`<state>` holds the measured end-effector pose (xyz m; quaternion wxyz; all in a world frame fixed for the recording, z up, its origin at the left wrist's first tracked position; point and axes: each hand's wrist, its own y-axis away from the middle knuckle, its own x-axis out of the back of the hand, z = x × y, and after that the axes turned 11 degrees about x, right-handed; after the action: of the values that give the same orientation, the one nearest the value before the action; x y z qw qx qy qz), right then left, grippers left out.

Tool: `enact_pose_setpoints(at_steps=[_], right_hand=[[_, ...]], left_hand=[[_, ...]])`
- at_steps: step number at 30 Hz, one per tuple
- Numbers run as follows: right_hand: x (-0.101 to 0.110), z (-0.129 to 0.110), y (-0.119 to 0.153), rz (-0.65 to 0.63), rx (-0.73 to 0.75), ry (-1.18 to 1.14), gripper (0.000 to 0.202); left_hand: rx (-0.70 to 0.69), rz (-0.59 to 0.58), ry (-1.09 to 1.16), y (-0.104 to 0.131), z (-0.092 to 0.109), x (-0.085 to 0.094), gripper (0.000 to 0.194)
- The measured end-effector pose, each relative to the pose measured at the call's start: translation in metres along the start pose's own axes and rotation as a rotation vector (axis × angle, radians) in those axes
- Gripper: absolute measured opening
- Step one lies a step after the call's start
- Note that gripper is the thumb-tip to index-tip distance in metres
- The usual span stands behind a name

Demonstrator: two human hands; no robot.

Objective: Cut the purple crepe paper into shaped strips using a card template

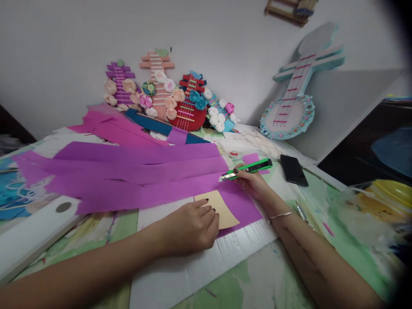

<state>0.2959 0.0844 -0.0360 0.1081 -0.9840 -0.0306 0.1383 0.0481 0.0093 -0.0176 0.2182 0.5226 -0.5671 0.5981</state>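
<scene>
My right hand (252, 183) grips a green utility knife (252, 167), its blade pointing left just above the purple paper (167, 171). Under my left hand (198, 225) lies a yellow paper square (227, 210), which the curled fingers press down or hold at its left part; the thumb is hidden. That square rests on the purple paper, whose long sheets stretch to the left with ragged ends. Beneath them is a white board (180, 279) marked with many cut lines.
Behind stand several small paper instruments decorated with flowers, including a red one (189, 116), and a larger pale-blue one (289, 107) leans at the right. A black phone (294, 170) lies right of my hand. Pink paper (119, 124) and a white bar-shaped object (35, 234) are at left.
</scene>
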Motion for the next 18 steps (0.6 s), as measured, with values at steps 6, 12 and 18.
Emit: enact_pose_setpoints(at_steps=[6, 12, 18], right_hand=[[0.000, 0.002, 0.000, 0.041, 0.039, 0.005, 0.032], [-0.004, -0.002, 0.000, 0.052, 0.080, 0.000, 0.046], [-0.009, -0.012, 0.007, 0.033, 0.233, 0.384, 0.055]], left_hand=[[-0.106, 0.115, -0.132, 0.018, 0.015, 0.044, 0.029], [-0.001, -0.119, -0.201, 0.068, 0.035, 0.074, 0.032], [0.169, -0.258, -0.198, 0.093, 0.049, 0.076, 0.026]])
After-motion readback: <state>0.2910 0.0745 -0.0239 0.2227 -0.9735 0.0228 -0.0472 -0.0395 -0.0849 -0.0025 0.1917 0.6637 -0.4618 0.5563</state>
